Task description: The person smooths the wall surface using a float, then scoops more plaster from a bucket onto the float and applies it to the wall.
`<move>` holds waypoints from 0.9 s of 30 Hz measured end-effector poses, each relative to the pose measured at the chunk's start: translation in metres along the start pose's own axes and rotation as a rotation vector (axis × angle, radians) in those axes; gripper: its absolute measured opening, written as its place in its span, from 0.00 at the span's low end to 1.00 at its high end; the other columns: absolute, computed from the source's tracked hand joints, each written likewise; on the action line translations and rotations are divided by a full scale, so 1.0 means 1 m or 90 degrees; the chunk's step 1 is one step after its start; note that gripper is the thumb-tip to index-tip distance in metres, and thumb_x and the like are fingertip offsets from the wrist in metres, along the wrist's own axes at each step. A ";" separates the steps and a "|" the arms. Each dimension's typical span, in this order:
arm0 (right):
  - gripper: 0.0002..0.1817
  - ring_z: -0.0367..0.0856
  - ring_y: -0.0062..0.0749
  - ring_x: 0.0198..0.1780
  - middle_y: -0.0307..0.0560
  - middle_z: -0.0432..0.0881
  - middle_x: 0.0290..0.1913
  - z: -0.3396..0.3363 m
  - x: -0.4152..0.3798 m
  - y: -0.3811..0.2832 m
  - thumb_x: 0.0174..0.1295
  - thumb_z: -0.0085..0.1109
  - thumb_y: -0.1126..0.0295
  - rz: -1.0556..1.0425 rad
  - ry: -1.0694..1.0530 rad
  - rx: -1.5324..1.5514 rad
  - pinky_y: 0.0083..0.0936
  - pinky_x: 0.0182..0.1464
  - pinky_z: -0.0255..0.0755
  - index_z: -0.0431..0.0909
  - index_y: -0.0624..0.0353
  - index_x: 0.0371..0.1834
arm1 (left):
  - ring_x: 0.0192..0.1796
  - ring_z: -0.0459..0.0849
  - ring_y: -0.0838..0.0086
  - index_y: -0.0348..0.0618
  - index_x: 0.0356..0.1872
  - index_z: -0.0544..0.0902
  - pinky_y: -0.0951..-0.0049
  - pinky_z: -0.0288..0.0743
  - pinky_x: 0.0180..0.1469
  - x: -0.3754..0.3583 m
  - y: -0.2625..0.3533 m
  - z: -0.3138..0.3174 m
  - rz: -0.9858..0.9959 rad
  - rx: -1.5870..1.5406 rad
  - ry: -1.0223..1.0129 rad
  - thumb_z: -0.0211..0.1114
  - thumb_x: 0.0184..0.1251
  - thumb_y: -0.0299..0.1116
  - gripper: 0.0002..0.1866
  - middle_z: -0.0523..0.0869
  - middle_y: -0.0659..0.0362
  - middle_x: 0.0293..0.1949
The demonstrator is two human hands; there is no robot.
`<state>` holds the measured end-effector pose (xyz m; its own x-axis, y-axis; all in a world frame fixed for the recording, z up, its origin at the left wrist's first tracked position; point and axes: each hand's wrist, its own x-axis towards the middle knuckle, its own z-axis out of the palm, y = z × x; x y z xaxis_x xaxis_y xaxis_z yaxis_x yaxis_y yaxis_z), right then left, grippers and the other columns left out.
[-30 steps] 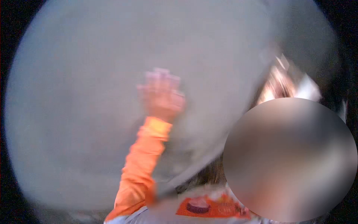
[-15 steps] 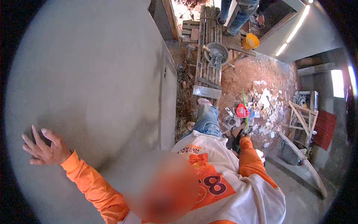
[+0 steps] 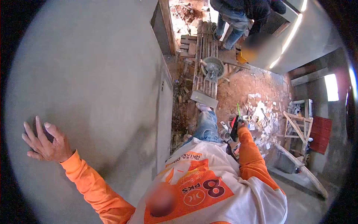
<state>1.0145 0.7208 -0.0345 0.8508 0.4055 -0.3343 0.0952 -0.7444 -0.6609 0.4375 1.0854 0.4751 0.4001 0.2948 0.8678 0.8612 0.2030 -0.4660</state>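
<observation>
My left hand [image 3: 48, 143] lies flat on the smooth grey wall [image 3: 82, 78], its fingers spread. On the other side, my right hand [image 3: 242, 124] is closed around a dark, flat tool [image 3: 234, 129]. A thin bright-green strip [image 3: 238, 108] sticks out beyond the fingers. What kind of tool it is, I cannot tell. Below the right hand the ground is strewn with pale rubble [image 3: 263, 112].
A plank scaffold [image 3: 199, 80] ahead bears a bucket of grey mix [image 3: 213, 69] and a flat board [image 3: 204, 99]. Another person [image 3: 233, 22] bends by a yellow bucket [image 3: 242, 57]. At the right stand a wooden trestle [image 3: 298, 127] and a red panel [image 3: 320, 134].
My right hand has risen forward and the tool has turned, showing more of its dark side and less green. The other person has bent lower toward the yellow bucket. My left hand stays on the wall.
</observation>
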 end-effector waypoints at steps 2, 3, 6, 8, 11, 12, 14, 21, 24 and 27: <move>0.15 0.79 0.38 0.33 0.51 0.82 0.32 -0.002 -0.003 -0.006 0.58 0.59 0.65 -0.020 0.014 -0.089 0.32 0.39 0.73 0.78 0.62 0.44 | 0.61 0.75 0.71 0.58 0.43 0.87 0.67 0.27 0.73 0.001 0.000 -0.001 0.000 -0.022 0.015 0.56 0.62 0.41 0.13 0.81 0.65 0.56; 0.15 0.80 0.39 0.33 0.52 0.82 0.32 -0.003 -0.007 -0.007 0.58 0.60 0.65 -0.028 0.019 -0.133 0.33 0.39 0.73 0.78 0.62 0.44 | 0.61 0.75 0.71 0.57 0.43 0.87 0.67 0.28 0.73 0.002 0.000 -0.001 -0.001 -0.029 0.020 0.56 0.62 0.41 0.13 0.81 0.65 0.56; 0.15 0.80 0.41 0.37 0.53 0.81 0.36 0.007 0.010 0.047 0.58 0.59 0.60 0.058 -0.035 -0.175 0.32 0.39 0.72 0.77 0.57 0.45 | 0.61 0.75 0.70 0.57 0.42 0.87 0.67 0.28 0.73 0.007 -0.003 -0.005 -0.005 -0.029 0.014 0.55 0.63 0.41 0.13 0.81 0.65 0.56; 0.17 0.79 0.43 0.40 0.54 0.80 0.37 0.001 0.010 0.045 0.58 0.59 0.60 0.057 -0.070 -0.265 0.35 0.41 0.72 0.75 0.57 0.47 | 0.61 0.75 0.70 0.55 0.43 0.86 0.66 0.27 0.74 0.009 -0.002 -0.009 -0.010 -0.036 0.018 0.55 0.63 0.40 0.14 0.81 0.63 0.56; 0.20 0.78 0.42 0.41 0.55 0.79 0.38 0.016 0.055 0.082 0.59 0.56 0.58 0.007 -0.049 -0.352 0.37 0.42 0.71 0.72 0.58 0.49 | 0.63 0.73 0.67 0.52 0.44 0.85 0.65 0.29 0.74 0.017 0.012 -0.015 -0.004 -0.078 0.038 0.53 0.64 0.40 0.15 0.80 0.60 0.57; 0.21 0.77 0.38 0.41 0.53 0.79 0.40 0.016 0.068 0.063 0.59 0.56 0.57 0.038 -0.077 -0.365 0.34 0.43 0.71 0.72 0.59 0.51 | 0.63 0.73 0.67 0.52 0.44 0.85 0.65 0.29 0.74 0.019 0.013 -0.018 -0.001 -0.058 0.049 0.53 0.64 0.40 0.15 0.80 0.60 0.57; 0.23 0.76 0.34 0.41 0.51 0.79 0.42 0.031 0.106 0.036 0.60 0.56 0.56 0.050 -0.118 -0.361 0.32 0.45 0.71 0.72 0.60 0.52 | 0.66 0.70 0.64 0.48 0.46 0.84 0.64 0.32 0.74 0.020 0.019 -0.019 -0.033 -0.103 0.030 0.53 0.65 0.39 0.15 0.79 0.55 0.58; 0.22 0.78 0.50 0.48 0.54 0.80 0.47 0.133 0.177 -0.303 0.57 0.60 0.66 -0.365 0.006 -0.090 0.38 0.53 0.71 0.70 0.56 0.56 | 0.69 0.61 0.48 0.40 0.56 0.77 0.47 0.46 0.71 0.035 0.032 -0.010 -0.028 -0.079 0.059 0.50 0.67 0.41 0.21 0.70 0.49 0.65; 0.25 0.74 0.49 0.58 0.59 0.76 0.55 0.187 0.161 -0.472 0.60 0.57 0.63 -0.416 -0.193 0.166 0.33 0.61 0.65 0.68 0.58 0.60 | 0.71 0.55 0.45 0.39 0.61 0.71 0.44 0.47 0.70 0.063 0.048 0.000 -0.042 -0.030 0.033 0.51 0.68 0.41 0.24 0.62 0.46 0.69; 0.28 0.72 0.54 0.59 0.62 0.73 0.58 0.261 0.144 -0.581 0.59 0.55 0.61 -0.493 -0.302 0.211 0.37 0.60 0.67 0.64 0.55 0.63 | 0.72 0.52 0.45 0.40 0.64 0.67 0.44 0.47 0.70 0.122 0.042 0.008 0.019 -0.005 0.029 0.51 0.70 0.44 0.26 0.58 0.45 0.70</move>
<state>0.9465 1.3503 0.1259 0.3089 0.9473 0.0842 0.3294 -0.0235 -0.9439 0.5199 1.1378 0.5599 0.4396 0.2585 0.8602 0.8507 0.1874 -0.4911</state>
